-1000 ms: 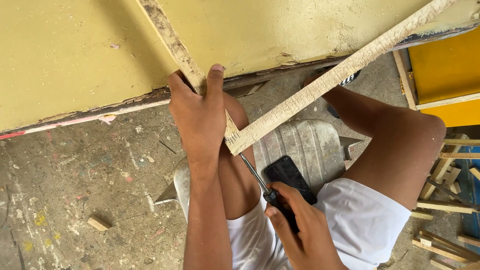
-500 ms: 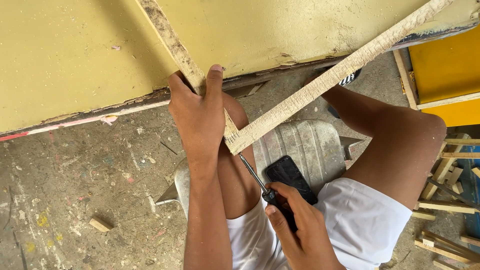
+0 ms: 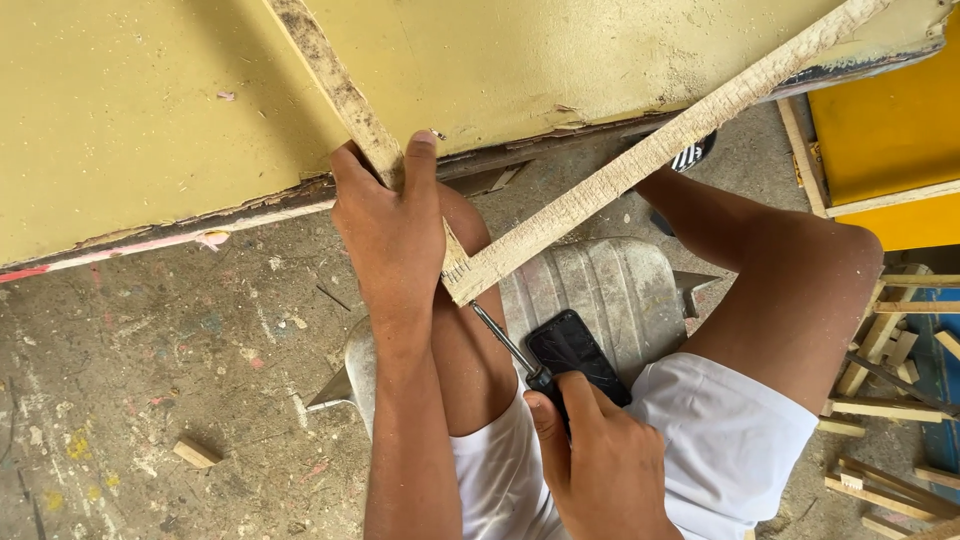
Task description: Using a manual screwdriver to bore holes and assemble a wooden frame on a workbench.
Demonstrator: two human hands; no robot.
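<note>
My left hand (image 3: 390, 235) grips a weathered wooden strip (image 3: 335, 85) where it meets a second, paler strip (image 3: 680, 130) at a corner joint (image 3: 462, 280) above my knee. My right hand (image 3: 600, 465) holds a screwdriver (image 3: 505, 345) by its dark handle. Its metal shaft points up and left, with the tip at the joint's lower edge. A black phone (image 3: 575, 350) lies on the metal seat between my thighs, just beside my right hand.
A large yellow board (image 3: 150, 110) with a chipped dark edge leans behind the strips. I sit on a ribbed metal stool (image 3: 610, 290) over a paint-spattered concrete floor (image 3: 150, 370). Wooden offcuts (image 3: 890, 400) pile at the right, near an orange panel (image 3: 890, 120). A small block (image 3: 195, 452) lies at left.
</note>
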